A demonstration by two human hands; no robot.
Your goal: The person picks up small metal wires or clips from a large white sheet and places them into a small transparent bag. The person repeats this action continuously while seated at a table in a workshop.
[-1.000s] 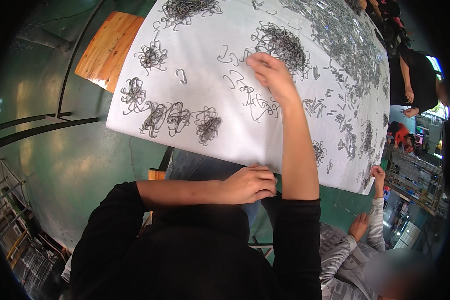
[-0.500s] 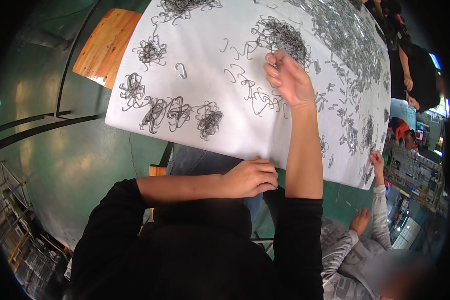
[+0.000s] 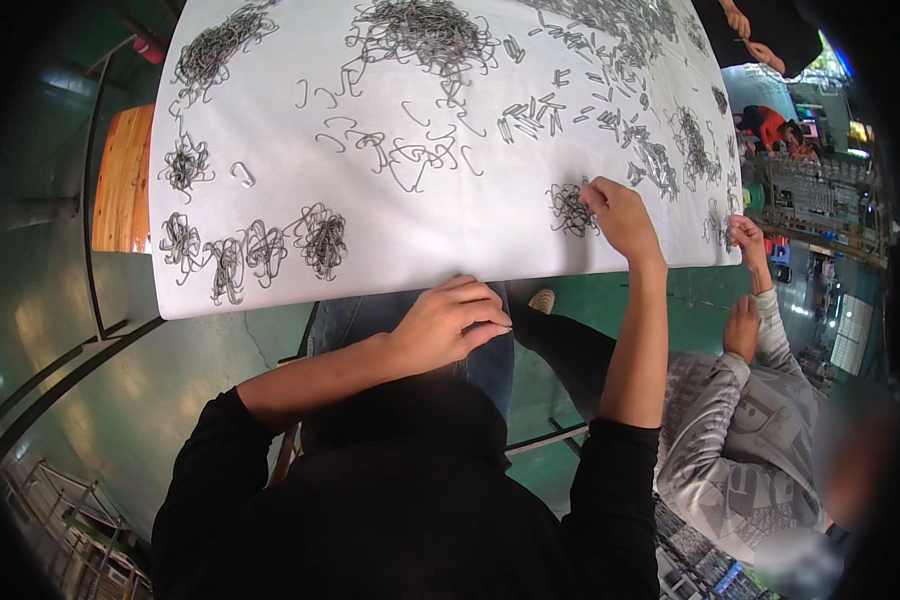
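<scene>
My right hand (image 3: 622, 215) is closed beside a small pile of bent wire hooks (image 3: 570, 210) near the table's front edge. Its fingertips touch or hover over the pile's right side, and what they pinch cannot be made out. At the front edge of the white-covered table (image 3: 410, 235), my left hand (image 3: 450, 320) is curled with thumb and fingers together. A tiny dark tip shows at its fingertips, too small to name. Loose S-shaped wire hooks (image 3: 415, 155) lie scattered farther in, below a large hook heap (image 3: 420, 35).
Several hook clusters (image 3: 322, 240) line the front left, near a shiny metal carabiner-like piece (image 3: 241, 174). Short metal pieces (image 3: 535, 115) spread over the right side. A co-worker's hand (image 3: 745, 235) works at the right edge. A wooden stool (image 3: 122, 185) stands left of the table.
My right hand has moved from beside the large hook heap toward the front edge, to the small pile. My left hand stays near the edge. The view has shifted.
</scene>
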